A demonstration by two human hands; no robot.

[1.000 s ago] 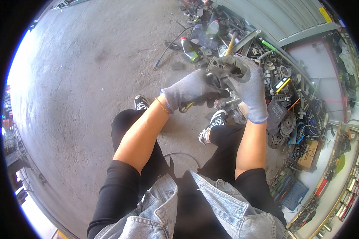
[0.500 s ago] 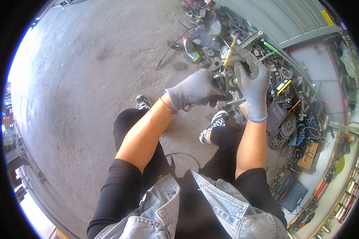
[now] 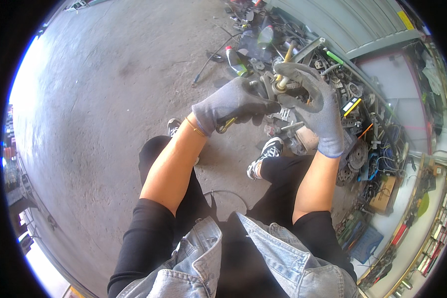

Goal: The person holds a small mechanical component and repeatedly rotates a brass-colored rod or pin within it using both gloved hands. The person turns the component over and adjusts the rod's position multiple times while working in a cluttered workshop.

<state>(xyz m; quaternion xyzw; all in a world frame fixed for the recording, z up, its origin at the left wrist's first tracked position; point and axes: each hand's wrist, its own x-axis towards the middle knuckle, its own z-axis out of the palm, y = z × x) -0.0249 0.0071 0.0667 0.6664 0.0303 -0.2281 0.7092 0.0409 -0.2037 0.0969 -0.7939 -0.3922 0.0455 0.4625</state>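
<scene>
Both my hands wear grey gloves with dark coated palms and are raised over a heap of car parts. My left hand [image 3: 236,102] is closed around a dark metal part [image 3: 269,88] with a pale, round stud-like end; its exact kind is unclear. A brass-coloured piece [image 3: 227,125] sticks out under the left palm. My right hand [image 3: 315,99] curves in a C around the stud end, fingers and thumb apart with a gap between them. Whether a fingertip touches the stud cannot be made out. Behind the fingers shows a yellow stick [image 3: 288,53].
The heap holds a green-labelled bottle with a red cap [image 3: 236,61], brake-disc-like rounds [image 3: 357,155] and a yellow-black box [image 3: 351,107]. A cardboard box [image 3: 383,194] and a blue tray [image 3: 367,244] lie at the right. Grey concrete floor [image 3: 99,99] spreads left.
My left hand has shifted slightly left and up, bringing the metal part more into sight. My right hand's fingers have spread from a tighter curl and reach left around the stud.
</scene>
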